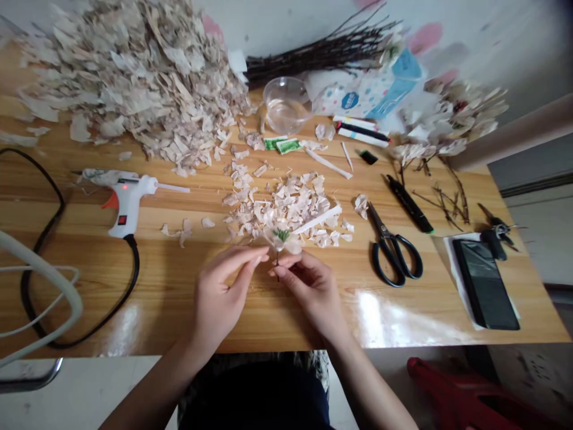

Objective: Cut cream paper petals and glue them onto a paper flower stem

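Observation:
A small handmade flower (293, 243) with pale, papery petals and a green centre stands upright on a thin dark stem near the table's front. My right hand (316, 289) pinches the stem just below the bloom, between thumb and fingers. On the flower's left side, my left hand (224, 286) has its thumb and forefinger closed together at the edge of a petal. Behind the bloom lies a loose heap of pale dried petal pieces (304, 197), with a white paper strip (317, 219) across it.
At left lies a white glue gun (128, 203), its red light lit, with a black cable (134, 269). Black-handled scissors (389, 251), a black marker (409, 203) and a phone (486, 283) lie right. Behind are a large petal pile (147, 77), a clear bowl (286, 107) and twigs (313, 57).

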Tool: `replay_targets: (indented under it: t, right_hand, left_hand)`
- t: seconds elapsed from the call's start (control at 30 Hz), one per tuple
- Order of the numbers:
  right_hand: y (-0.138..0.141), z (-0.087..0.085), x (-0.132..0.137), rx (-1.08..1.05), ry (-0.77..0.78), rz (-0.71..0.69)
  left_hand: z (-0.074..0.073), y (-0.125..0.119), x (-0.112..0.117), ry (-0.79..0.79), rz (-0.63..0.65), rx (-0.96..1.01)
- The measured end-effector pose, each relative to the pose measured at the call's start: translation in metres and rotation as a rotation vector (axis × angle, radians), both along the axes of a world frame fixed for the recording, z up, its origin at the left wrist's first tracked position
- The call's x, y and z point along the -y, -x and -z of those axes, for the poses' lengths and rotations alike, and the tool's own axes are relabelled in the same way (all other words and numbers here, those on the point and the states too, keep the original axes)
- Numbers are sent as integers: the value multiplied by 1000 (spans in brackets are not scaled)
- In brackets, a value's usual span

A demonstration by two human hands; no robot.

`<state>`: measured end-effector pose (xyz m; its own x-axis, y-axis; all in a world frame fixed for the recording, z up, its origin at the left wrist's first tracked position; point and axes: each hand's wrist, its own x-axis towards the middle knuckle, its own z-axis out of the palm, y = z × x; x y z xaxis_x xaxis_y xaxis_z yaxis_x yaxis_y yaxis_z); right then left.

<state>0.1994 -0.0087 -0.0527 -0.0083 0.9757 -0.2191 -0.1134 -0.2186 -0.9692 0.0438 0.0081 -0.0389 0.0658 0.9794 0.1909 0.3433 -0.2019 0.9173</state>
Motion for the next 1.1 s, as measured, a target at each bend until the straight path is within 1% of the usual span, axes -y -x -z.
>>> replay_targets:
  t: [0.13,0.2,0.27,0.33,0.4,0.5,0.57,0.63,0.7,0.8,0.87,0.93,1.0,1.1]
  right_hand:
    - [-1,3,2,94,-140,1]
    - [-3,3,2,151,-200,0]
    - [-4,1,2,213,-277,-5]
    - [-3,-1,2,254,-353,-29]
    - [-1,-3,2,274,-392,-58]
    - [1,-6,3,259,-373,-58]
    - [-1,-11,5,217,-330,9]
    - [-4,-18,7,132,-267,55]
    - [-8,-26,8,15,-196,24]
    - [-9,-34,10,-76,-114,-68]
    - [-8,-36,10,-59,-93,-86]
    - [-7,-37,10,-3,-108,-51]
    - [-11,-42,8,80,-156,49]
    - [-30,-54,4,248,-292,209]
  left_hand:
    - [-1,0,-2,-73,124,34]
    - [-1,1,-3,-100,161,43]
    - [-2,1,-3,-144,163,40]
    - [-3,1,-2,-195,138,35]
    - [-4,2,-1,-243,115,36]
    - [-4,4,0,-279,94,33]
    - [-3,6,1,-304,59,6]
    - [-1,7,2,-345,8,-39]
    - [0,7,4,-379,-25,-82]
    - [-2,7,4,-395,-13,-123]
    - [-3,6,3,-398,2,-144]
    - [-2,5,2,-397,-3,-155]
    - [0,4,1,-380,-9,-168]
    - [4,4,0,-343,21,-220]
